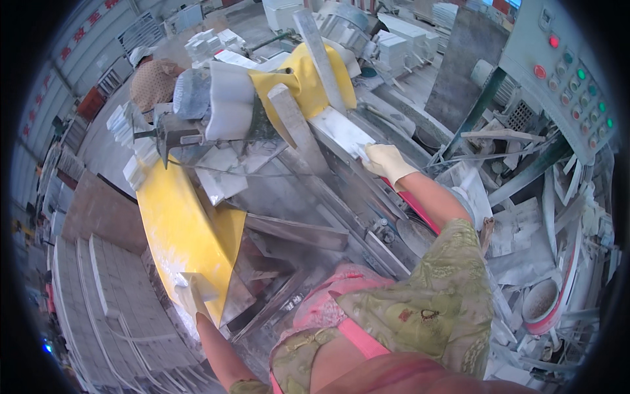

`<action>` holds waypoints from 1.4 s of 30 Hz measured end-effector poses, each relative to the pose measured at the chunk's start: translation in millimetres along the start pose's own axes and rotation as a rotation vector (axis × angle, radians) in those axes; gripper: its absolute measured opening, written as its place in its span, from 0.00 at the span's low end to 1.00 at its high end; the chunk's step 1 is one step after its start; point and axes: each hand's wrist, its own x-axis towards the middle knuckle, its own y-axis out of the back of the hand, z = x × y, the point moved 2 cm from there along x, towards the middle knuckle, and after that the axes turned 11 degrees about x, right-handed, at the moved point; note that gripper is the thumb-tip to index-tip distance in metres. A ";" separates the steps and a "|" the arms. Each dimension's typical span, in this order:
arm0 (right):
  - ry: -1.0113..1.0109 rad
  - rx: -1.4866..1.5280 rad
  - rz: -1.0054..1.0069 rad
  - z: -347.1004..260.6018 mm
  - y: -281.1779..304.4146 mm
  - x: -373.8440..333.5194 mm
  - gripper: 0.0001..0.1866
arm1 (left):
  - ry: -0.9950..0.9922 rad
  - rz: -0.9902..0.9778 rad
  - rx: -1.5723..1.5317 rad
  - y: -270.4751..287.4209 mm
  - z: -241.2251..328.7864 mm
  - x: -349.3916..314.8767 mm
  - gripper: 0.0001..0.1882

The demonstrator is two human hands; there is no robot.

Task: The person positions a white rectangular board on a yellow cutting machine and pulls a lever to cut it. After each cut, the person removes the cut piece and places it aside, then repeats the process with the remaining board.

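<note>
My right hand point(387, 162), in a pale cream glove, is at the near end of a white stone slab point(341, 133). Its fingers are closed on that end. The slab lies along a machine's metal rail, and its far end goes under a yellow flap point(308, 82). At the lower left, my left hand point(188, 297), also gloved, grips a small flat white stone piece point(201, 286) by its edge. That piece is over a yellow sheet point(172, 213) dusted with white; whether it touches the sheet, I cannot tell.
A control panel point(564, 79) with lit buttons leans in at the upper right. Grey slabs point(111, 308) are stacked at the left. Broken stone pieces point(518, 230) and a round bowl point(542, 299) lie right. A person point(152, 82) is beyond the machine, near a motor point(192, 94).
</note>
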 end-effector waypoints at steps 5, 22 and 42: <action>0.120 0.966 -0.007 -144.9 -2.4 -4.3 0.18 | -0.032 0.051 0.162 4.5 6.1 -5.7 0.32; 0.558 1.230 -0.754 -445.6 -192.1 -48.7 0.43 | 0.030 -0.213 -0.302 30.4 27.9 -28.7 0.37; 0.082 0.196 0.311 13.7 -78.0 131.2 0.27 | 0.145 -0.099 -0.342 23.1 72.3 -77.0 0.37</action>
